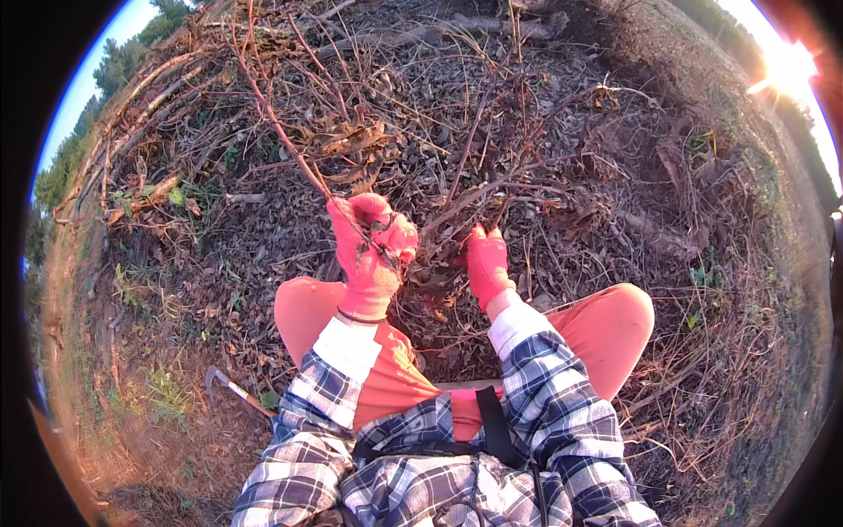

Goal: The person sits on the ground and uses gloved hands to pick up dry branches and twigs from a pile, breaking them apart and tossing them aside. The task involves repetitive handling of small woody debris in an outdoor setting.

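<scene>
My left hand (370,247), in a red knit work glove, is closed around a thin reddish branch (284,135) that slants up and to the left. To its right, my right hand (486,260), gloved alike, has its fingers bent among twigs and dry leaves; whether it grips a stem is hidden. A greyish forked branch (464,201) rises between and beyond both hands. Curled brown leaves (349,139) hang past my left hand. Dark dry litter lies beneath both hands, between my bent knees.
A sickle-like tool (237,390) with a curved metal blade lies left of my left sleeve. Long cut branches (155,102) are heaped at the upper left. A thick limb (474,25) crosses the ground ahead. Dry stems (685,388) tangle at the right, and low sun glares at the upper right.
</scene>
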